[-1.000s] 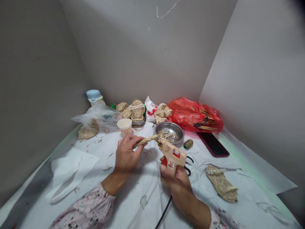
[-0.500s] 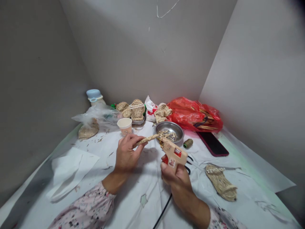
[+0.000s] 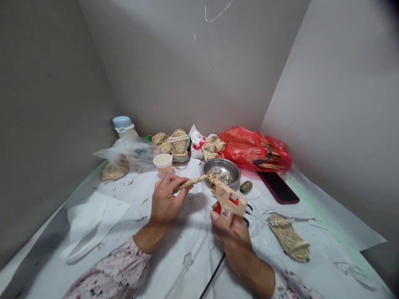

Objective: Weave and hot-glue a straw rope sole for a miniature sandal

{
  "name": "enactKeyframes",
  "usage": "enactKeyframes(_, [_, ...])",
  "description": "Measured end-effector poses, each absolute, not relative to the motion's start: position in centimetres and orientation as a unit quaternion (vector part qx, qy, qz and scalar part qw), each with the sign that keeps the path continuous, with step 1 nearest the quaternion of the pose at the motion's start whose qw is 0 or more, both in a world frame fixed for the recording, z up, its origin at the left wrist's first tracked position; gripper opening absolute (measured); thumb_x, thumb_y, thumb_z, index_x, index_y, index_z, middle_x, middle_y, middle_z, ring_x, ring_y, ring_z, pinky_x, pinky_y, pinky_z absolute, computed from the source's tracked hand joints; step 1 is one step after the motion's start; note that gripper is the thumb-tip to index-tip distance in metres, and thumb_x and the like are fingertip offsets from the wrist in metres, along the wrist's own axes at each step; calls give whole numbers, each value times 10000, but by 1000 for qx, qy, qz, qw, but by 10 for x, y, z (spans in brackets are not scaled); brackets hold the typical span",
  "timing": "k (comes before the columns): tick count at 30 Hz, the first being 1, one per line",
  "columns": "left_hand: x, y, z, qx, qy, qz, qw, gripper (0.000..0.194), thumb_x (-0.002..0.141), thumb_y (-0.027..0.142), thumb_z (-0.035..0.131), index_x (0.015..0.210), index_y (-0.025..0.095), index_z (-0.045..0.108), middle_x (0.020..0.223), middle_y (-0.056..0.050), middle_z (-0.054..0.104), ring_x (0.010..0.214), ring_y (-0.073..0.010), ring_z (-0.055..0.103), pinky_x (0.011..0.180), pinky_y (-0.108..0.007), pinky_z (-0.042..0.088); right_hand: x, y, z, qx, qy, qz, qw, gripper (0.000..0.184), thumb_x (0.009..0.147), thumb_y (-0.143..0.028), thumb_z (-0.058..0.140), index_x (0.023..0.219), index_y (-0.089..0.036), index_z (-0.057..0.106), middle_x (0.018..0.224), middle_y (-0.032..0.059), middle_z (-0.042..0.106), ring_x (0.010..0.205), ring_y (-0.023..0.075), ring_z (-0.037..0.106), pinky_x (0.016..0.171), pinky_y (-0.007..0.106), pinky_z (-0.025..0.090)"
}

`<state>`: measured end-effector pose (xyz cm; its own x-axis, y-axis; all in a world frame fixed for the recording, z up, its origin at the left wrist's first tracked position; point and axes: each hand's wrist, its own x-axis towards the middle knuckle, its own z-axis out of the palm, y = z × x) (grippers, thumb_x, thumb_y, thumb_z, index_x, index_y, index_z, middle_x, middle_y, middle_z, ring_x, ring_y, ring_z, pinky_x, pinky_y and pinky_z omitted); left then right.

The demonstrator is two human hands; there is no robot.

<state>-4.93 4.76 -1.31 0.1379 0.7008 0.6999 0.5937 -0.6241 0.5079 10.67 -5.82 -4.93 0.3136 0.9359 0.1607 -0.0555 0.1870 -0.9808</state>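
Pinched between the thumb and fingers of my left hand is a braided straw piece, its free end pointing right. My right hand is wrapped around the grip of a cream hot glue gun with a red trigger and a clear glue stick at its back. The gun's nozzle is close to the straw piece's far end; whether they touch I cannot tell. Behind them sits a metal bowl with straw scraps in it. A woven straw slipper shape with pearly beads lies right of my right hand.
A paper cup, a thread spool and a phone stand around the bowl. At the back are a red plastic bag, woven straw pieces and a blue-lidded bottle. The gun's black cord runs toward me.
My right hand and the glue gun have shifted very slightly right, the nozzle drawing a little away from the straw piece's end. My left hand has stayed in place.
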Motion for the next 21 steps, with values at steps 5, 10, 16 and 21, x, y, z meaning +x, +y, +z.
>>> enactKeyframes(5, [-49, 47, -13, 756, 428, 491, 60, 125, 822, 279, 686, 903, 204, 745, 854, -25, 676, 832, -192, 623, 801, -338, 440, 107, -60, -49, -498, -449, 406, 621, 293, 842, -448, 629, 963, -181, 638, 751, 10, 586, 656, 158, 498, 595, 269, 422])
enactKeyframes(10, [-49, 47, -12, 755, 433, 489, 61, 118, 820, 278, 686, 895, 210, 748, 855, -26, 678, 836, -195, 621, 804, -335, 439, 106, -59, -49, -495, -445, 408, 625, 296, 837, -464, 629, 932, -184, 625, 738, 4, 574, 648, 152, 488, 585, 263, 412])
enactKeyframes(16, [-50, 47, -12, 750, 440, 490, 61, 130, 820, 295, 676, 905, 223, 742, 859, -23, 677, 835, -193, 624, 805, -331, 448, 106, -61, -47, -497, -440, 416, 621, 311, 837, -487, 619, 912, -186, 610, 689, -14, 528, 613, 141, 452, 559, 253, 393])
enactKeyframes(21, [-49, 46, -11, 752, 443, 483, 63, 134, 826, 309, 664, 905, 228, 736, 876, -28, 684, 861, -197, 635, 850, -351, 443, 105, -61, -45, -493, -444, 421, 619, 311, 832, -487, 621, 874, -179, 604, 656, -24, 495, 595, 131, 420, 542, 245, 381])
